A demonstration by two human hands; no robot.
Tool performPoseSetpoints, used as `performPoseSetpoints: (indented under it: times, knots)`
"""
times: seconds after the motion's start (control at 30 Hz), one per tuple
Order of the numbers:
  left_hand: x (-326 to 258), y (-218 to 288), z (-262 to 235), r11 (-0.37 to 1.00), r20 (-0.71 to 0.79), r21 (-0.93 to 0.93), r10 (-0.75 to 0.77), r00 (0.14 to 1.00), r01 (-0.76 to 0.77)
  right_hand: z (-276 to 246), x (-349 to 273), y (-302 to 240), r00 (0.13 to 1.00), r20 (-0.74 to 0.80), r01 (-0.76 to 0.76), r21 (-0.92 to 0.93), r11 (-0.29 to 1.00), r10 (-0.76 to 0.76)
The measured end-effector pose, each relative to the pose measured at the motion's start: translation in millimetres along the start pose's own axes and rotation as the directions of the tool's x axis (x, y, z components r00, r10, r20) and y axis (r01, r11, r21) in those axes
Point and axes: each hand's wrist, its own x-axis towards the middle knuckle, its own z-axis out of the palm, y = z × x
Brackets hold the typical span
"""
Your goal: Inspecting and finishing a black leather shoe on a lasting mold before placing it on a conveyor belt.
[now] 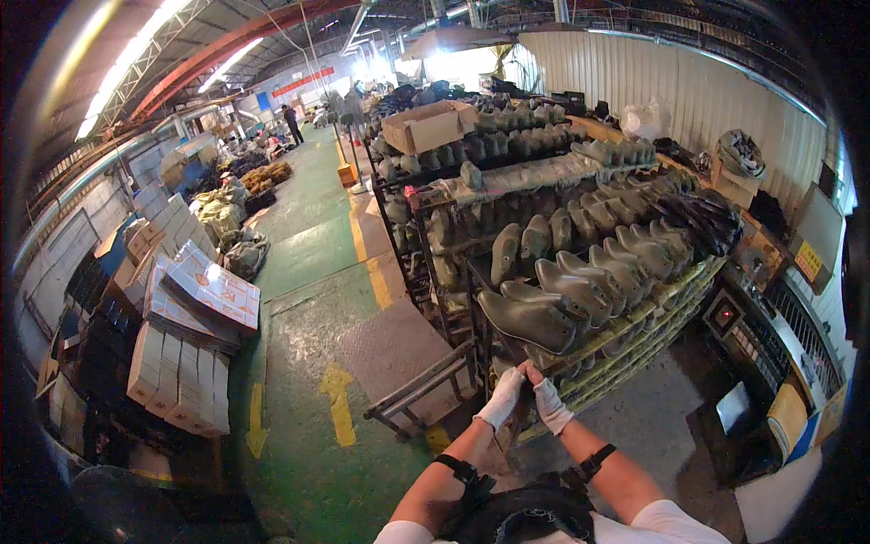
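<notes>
Both my hands wear white gloves. My left hand and my right hand grip the upright end frame of a metal rack cart just below its top shelf. The cart's shelves carry rows of grey-green shoe lasts, toes pointing toward me. The nearest last lies just above my hands. Black straps circle both forearms.
A second loaded rack with a cardboard box stands behind. Stacks of flat boxes line the left side. A green floor aisle with yellow arrows runs ahead. Machines sit at right. A person stands far off.
</notes>
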Motion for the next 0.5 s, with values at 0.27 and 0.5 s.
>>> performPoseSetpoints:
  times: [0.27,0.5]
  knots:
    - [3,-2,10,0.991,0.111,-0.070,0.118,0.987,-0.111,-16,-5,21,0.976,-0.007,0.215,-0.176,0.961,-0.220]
    - [8,-19,-10,0.990,0.099,-0.140,0.049,0.994,-0.035,-5,4,19,0.994,0.047,0.098,-0.034,0.995,-0.096]
